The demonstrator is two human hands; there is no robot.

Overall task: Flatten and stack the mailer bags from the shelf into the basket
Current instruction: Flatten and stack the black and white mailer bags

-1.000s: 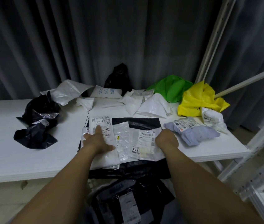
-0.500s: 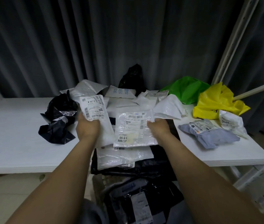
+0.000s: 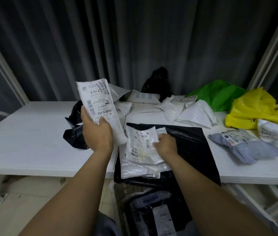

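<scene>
On the table (image 3: 32,133) a big black bag (image 3: 189,142) is laid over the edge; it could be dragged off if the clear bag (image 3: 140,145) on it is pulled fast. Below, labelled bags (image 3: 162,217) are seen in what may be the basket (image 3: 125,200). A white bag (image 3: 95,99) is gripped by the left hand (image 3: 98,133), the clear bag by the right hand (image 3: 166,144).

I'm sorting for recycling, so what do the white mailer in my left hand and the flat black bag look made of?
White mailer: probably thin plastic film, matte, creased and bending, with a printed label on it. Black bag: likely polyethylene film, glossy; light glints off its wrinkles and it droops over the shelf edge.
</scene>
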